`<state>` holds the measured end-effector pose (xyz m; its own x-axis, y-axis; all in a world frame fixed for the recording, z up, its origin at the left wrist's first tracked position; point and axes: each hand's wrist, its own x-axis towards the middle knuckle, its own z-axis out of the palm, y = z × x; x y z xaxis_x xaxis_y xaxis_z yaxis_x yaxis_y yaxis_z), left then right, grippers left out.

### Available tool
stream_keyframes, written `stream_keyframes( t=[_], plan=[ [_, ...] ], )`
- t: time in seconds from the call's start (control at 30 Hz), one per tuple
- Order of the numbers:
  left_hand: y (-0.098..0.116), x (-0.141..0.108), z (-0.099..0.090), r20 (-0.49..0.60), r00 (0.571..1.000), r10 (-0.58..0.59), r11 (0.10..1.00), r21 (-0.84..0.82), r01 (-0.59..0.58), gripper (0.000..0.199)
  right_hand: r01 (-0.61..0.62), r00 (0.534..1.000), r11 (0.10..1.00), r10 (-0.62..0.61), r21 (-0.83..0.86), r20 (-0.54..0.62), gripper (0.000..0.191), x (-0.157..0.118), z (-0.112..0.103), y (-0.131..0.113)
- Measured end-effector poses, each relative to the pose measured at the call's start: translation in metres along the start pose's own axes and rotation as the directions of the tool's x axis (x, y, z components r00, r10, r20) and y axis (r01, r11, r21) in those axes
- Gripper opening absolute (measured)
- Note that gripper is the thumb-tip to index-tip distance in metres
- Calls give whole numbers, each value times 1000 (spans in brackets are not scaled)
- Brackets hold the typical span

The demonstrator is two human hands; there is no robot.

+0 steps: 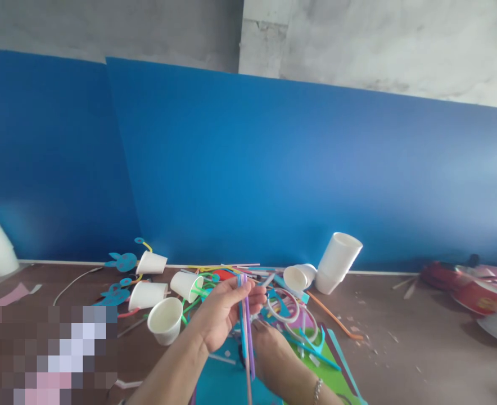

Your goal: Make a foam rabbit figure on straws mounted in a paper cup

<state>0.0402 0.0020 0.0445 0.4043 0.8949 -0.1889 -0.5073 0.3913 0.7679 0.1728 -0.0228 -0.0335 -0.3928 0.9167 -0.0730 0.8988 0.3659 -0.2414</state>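
Several straws [249, 343] in blue, pink and purple hang down from my left hand [225, 309], pinched under its thumb with the palm turned up. Just below and to the right is my right hand [265, 340], lower over the pile; its fingers are partly hidden behind the straws and my left hand, so what it holds cannot be made out. Under both hands lie a blue sheet [218, 379] and a green sheet [337, 374]. White tape rings [283, 306] sit right of my hands.
White paper cups [165, 320], some with blue animal cut-outs [122, 262], lie at the left. A leaning cup stack [338, 262] is by the blue partition [248, 169]. An orange straw [335, 315] and scraps lie right; red and pink items [480, 292] are farther right.
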Motion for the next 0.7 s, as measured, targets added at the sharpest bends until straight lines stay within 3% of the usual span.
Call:
stream_keyframes(
  t=[0.1,0.2,0.33,0.4,0.47,0.57,0.7],
  plan=[
    [-1,4,-4,-1,1000,19,1000,-16,-19,25,9,999,1000,-8,18,-49,32,-4,-6,2],
    [-1,8,-8,-65,997,28,999,-26,-30,30,-2,988,987,27,161,-152,31,-6,-31,10],
    [-2,11,-10,-132,990,55,998,-12,-57,33,-54,906,872,247,487,-343,26,-6,-73,9],
    [-4,10,-9,-146,987,71,997,-13,-74,31,12,885,837,246,547,-396,22,-4,-85,-2],
    [-4,9,-8,-149,985,84,996,-4,-86,32,66,862,865,202,497,-466,17,-1,-88,-14],
    [-2,7,-8,-151,984,98,995,23,-95,32,47,831,893,214,448,-513,16,6,-85,-27],
    [5,6,-8,-103,989,104,993,68,-97,35,65,862,754,288,654,-418,13,18,-83,-23]
  ],
)
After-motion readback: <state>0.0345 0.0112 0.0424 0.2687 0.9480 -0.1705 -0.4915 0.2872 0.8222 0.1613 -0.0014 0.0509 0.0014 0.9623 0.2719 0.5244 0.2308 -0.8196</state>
